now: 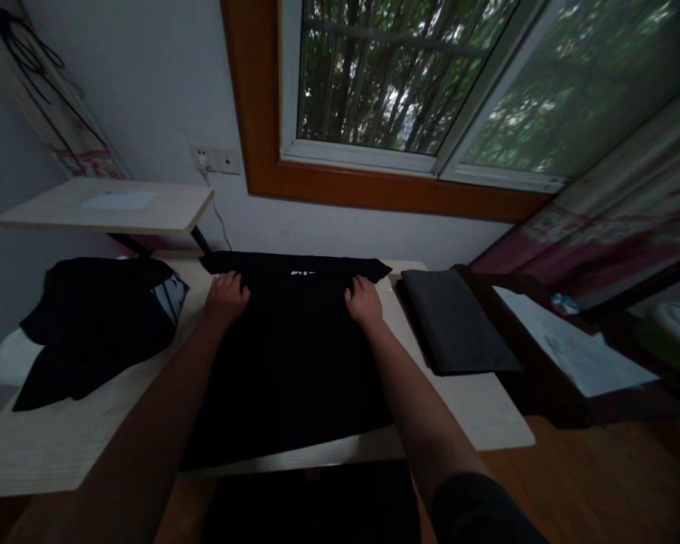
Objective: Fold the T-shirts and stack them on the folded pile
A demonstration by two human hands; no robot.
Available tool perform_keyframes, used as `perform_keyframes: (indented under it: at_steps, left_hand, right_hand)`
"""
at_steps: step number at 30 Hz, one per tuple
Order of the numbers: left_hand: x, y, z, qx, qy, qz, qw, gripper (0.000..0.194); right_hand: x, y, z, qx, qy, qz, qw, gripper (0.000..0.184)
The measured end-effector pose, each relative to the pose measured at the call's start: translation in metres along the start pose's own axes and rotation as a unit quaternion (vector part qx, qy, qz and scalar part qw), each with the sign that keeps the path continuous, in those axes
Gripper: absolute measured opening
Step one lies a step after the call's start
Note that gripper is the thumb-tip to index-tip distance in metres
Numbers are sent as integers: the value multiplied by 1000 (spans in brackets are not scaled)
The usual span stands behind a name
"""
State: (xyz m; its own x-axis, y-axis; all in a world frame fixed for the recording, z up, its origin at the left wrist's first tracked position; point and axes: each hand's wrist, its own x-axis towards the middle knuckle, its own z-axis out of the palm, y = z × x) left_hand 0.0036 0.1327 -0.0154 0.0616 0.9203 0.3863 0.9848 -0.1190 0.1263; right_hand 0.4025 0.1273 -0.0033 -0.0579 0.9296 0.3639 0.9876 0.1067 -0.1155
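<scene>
A black T-shirt [295,363] lies spread on the pale wooden table [39,453], with its far end folded over in a band that shows a bit of white lettering. At the left end of that fold, my left hand [227,298] has its fingers curled onto the cloth. My right hand [365,301] grips the fold near its right end in the same way. The fingertips of both hands are partly hidden against the dark fabric.
Left of the shirt lies a crumpled heap of black clothing [102,325], below a raised shelf [170,204]. To the right rests a neatly folded dark grey stack [453,321]. Beyond it, papers [572,344] lie on a dark surface. A wall and window [397,83] stand behind.
</scene>
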Motion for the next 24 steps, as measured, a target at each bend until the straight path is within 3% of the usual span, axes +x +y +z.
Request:
perform_keyframes:
  at_steps: [6,12,17,24]
  left_hand:
    - [10,-2,2,1,16,12,1000,54]
    - [1,4,-6,15,28,15,999,52]
    - [-24,13,-23,17,52,-30,998,44]
    - [-78,26,-56,34,33,-29,998,42]
  right_hand:
    - [9,1,3,5,-3,-2,1000,53]
    - [-1,-5,-9,13,3,18,1000,50]
    - [-31,-12,-30,-2,46,67,997,44]
    - [-87,-8,-57,-47,26,88,995,41]
